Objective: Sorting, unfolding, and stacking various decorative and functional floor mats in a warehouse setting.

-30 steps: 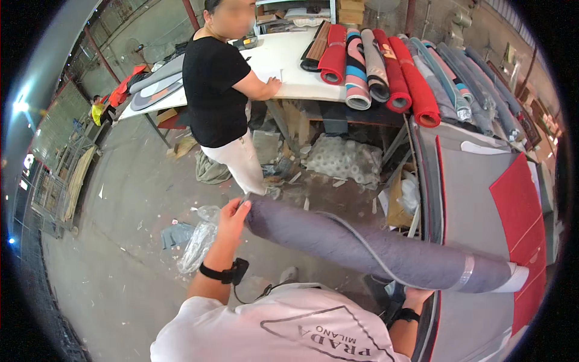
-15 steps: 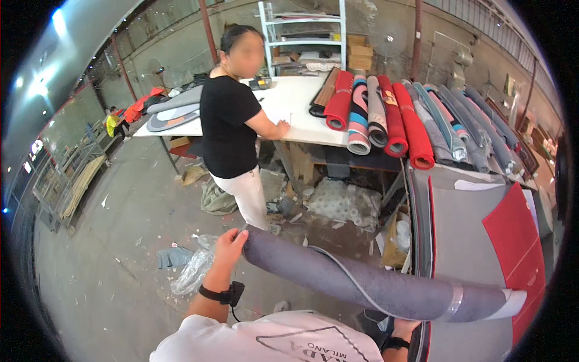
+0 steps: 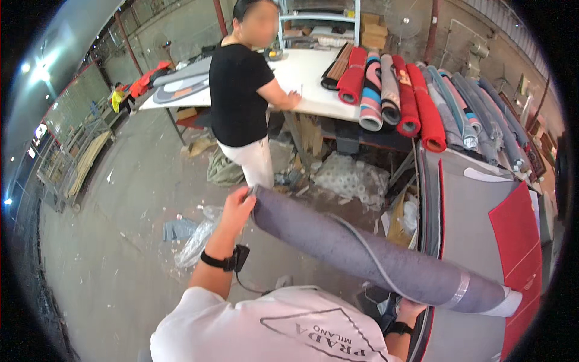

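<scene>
A long grey rolled rug (image 3: 313, 235) lies slantwise across the front of me, its pale edge spiralling round it and a clear tape band near its right end. My left hand (image 3: 238, 209) grips the rim at the rug's upper left end, fingers closed on it. Under the right half, my right hand (image 3: 411, 309) is closed against the rug from below, its fingers partly hidden by the roll. The rug's right end reaches over a stack of flat grey mats (image 3: 467, 223) and a red mat (image 3: 518, 241).
Several rolled rugs (image 3: 410, 99) lie side by side on a white worktable (image 3: 307, 78). A person in a black top (image 3: 241, 90) stands at it, one hand on the surface. Beneath are clear-wrapped rolls (image 3: 353, 181); plastic sheeting (image 3: 202, 241) lies on the floor. Someone in yellow (image 3: 119, 99) sits far left.
The rug's left end has risen and moved away from me with my left hand. My right hand stays under the roll. The whole view has shifted somewhat.
</scene>
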